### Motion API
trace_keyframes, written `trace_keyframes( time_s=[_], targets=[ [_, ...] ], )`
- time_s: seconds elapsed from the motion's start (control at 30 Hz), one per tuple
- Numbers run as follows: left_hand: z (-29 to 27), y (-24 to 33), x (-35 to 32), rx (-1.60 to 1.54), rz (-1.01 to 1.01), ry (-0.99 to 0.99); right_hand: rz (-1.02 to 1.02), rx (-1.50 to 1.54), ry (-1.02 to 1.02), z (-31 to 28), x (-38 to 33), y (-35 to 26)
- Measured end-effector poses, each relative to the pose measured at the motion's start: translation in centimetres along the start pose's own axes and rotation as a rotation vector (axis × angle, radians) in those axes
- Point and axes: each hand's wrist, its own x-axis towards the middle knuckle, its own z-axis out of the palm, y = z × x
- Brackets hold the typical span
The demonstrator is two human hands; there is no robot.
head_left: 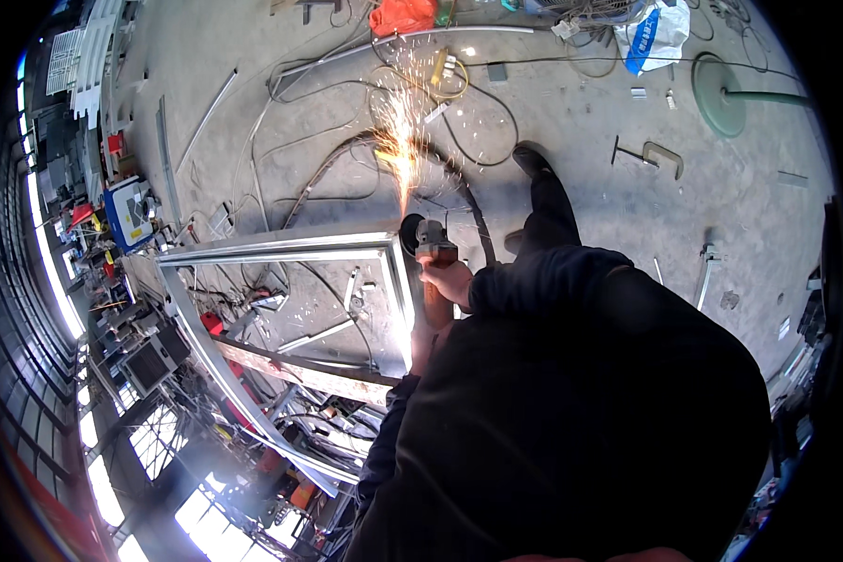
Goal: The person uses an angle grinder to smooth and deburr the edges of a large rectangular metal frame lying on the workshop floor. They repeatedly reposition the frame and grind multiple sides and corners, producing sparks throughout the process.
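Observation:
My right hand (450, 281) is closed around the body of an angle grinder (433, 247). Its disc touches the right corner of a rectangular steel frame (281, 247). A jet of sparks (398, 140) flies away from me over the floor. My left hand (423, 345) sits just behind the right one, at the orange rear end of the grinder, and appears to grip it. Glare off the frame's right bar partly hides that hand. Both dark sleeves enter from the lower right.
The frame rests on a rusty beam (300, 375) and a metal stand. Cables and hoses (478, 103) loop over the concrete floor. My black shoe (532, 159) stands beyond the grinder. A blue machine (129, 211) is at left, a clamp (663, 157) and green round base (718, 94) at right.

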Motion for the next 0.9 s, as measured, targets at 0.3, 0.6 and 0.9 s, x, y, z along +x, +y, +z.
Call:
trace_keyframes(
  time_s=[0.3,0.6,0.9],
  targets=[
    [0.8,3.9,1.7,0.295,-0.147,0.062,0.168,0.274,-0.029,-1.0,0.3,-2.3],
    [1.3,5.0,3.9,0.330,-0.171,0.040,0.222,0.341,-0.050,-2.1,2.2,-4.3],
    [1.3,5.6,3.8,0.332,-0.249,-0.010,0.387,0.265,-0.097,-2.0,3.4,-2.2]
  ],
)
